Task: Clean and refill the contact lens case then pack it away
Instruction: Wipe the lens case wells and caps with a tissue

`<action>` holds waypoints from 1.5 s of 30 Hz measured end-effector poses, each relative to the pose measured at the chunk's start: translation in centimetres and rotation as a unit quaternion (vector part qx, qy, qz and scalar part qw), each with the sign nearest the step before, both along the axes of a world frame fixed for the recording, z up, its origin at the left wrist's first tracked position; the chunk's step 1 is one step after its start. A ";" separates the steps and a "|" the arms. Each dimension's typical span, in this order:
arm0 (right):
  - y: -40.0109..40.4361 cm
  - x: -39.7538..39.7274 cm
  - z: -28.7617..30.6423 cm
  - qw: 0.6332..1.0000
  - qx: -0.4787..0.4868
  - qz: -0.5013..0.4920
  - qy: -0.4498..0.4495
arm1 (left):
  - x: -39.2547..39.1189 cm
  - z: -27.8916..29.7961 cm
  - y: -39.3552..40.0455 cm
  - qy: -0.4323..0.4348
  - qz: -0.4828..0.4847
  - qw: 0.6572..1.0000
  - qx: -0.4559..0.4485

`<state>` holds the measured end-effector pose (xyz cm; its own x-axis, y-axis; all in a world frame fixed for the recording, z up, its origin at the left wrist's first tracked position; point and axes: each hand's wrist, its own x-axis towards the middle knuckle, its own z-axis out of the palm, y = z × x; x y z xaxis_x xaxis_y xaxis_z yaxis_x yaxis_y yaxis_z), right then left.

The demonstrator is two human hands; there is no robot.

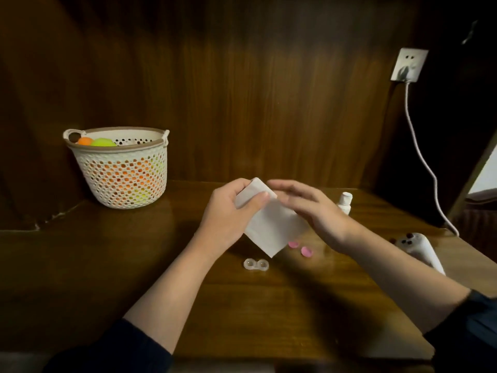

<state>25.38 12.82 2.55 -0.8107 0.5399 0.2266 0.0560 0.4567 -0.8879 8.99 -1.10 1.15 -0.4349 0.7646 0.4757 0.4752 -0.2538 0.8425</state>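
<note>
We see the left hand (231, 211) with its fingers (255, 201) clamped on a folded white tissue (271, 227), held above the wooden surface (269, 305). The right hand (314, 211) hovers flat over the tissue, fingers spread apart; it's blurred, so contact is hard to call. Below the fingers, just under the tissue's hanging corner, lies the clear lens case (256, 264), uncapped. Two pink caps (300, 247) sit under the right hand, and a small white bottle (345, 202) stands just beyond it.

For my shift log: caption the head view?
Left hand holds tissue above open lens case; pink caps off.
</note>
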 end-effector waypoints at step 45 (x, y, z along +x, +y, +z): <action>6.4 -1.5 -5.9 0.932 0.240 -0.272 -0.019 | -2.8 -6.1 5.3 -0.009 0.052 0.990 -0.132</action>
<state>23.88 19.24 -3.39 -0.4587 0.7175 0.5242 0.4231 0.6951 -0.5812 6.21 4.17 -4.91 -0.5237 0.8122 0.2573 0.4719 0.0251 0.8813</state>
